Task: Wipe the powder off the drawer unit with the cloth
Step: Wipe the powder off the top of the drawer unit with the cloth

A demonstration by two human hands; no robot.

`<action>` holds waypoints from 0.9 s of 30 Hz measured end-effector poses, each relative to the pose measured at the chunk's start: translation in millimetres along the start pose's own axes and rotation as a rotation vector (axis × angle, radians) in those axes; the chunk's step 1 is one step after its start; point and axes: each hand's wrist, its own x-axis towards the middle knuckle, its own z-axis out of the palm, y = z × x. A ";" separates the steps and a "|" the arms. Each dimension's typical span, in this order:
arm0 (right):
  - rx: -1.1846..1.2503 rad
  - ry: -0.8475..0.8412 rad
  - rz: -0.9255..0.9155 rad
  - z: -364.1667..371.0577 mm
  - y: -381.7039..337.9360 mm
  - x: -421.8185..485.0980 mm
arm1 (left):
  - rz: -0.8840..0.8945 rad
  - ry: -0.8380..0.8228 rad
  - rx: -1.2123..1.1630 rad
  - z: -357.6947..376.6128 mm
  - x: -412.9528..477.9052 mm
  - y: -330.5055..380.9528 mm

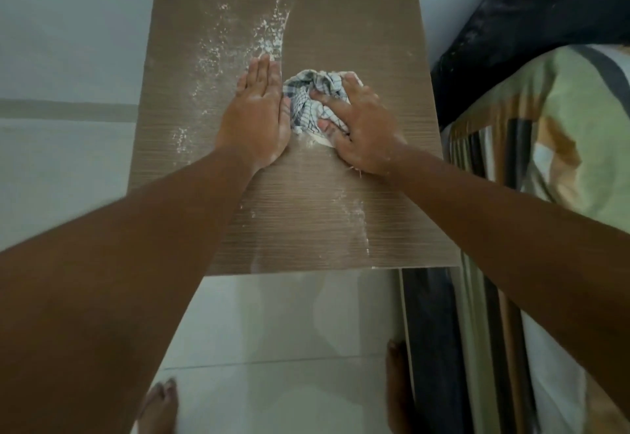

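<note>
The brown wood-grain top of the drawer unit [358,41] fills the middle of the view. White powder [269,38] lies in streaks on its left half, and a thin trail [356,215] runs near the front right. A crumpled checked cloth [306,96] sits at the centre. My right hand [361,130] presses down on the cloth with its fingers gripping it. My left hand [259,113] lies flat on edge against the cloth's left side, fingers straight and together, dusted with powder.
A bed with a striped green and brown cover [562,147] stands close on the right. A dark headboard [531,24] is at the back right. White floor tiles [289,324] and my bare feet [160,406] are below the front edge.
</note>
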 end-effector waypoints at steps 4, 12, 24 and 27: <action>0.006 0.008 -0.070 10.3 -4.0 -40.2 | 0.004 -0.003 -0.001 -1.8 -0.8 -0.3; -0.041 0.022 -0.127 36.4 -13.7 -116.9 | -0.004 0.002 -0.024 -2.8 -4.7 1.6; -0.048 0.045 -0.209 60.2 -27.1 -193.3 | -0.015 -0.005 -0.035 -3.4 -4.5 1.8; -0.019 0.098 -0.243 67.5 -28.1 -211.8 | -0.011 -0.005 -0.025 -2.9 -4.5 1.4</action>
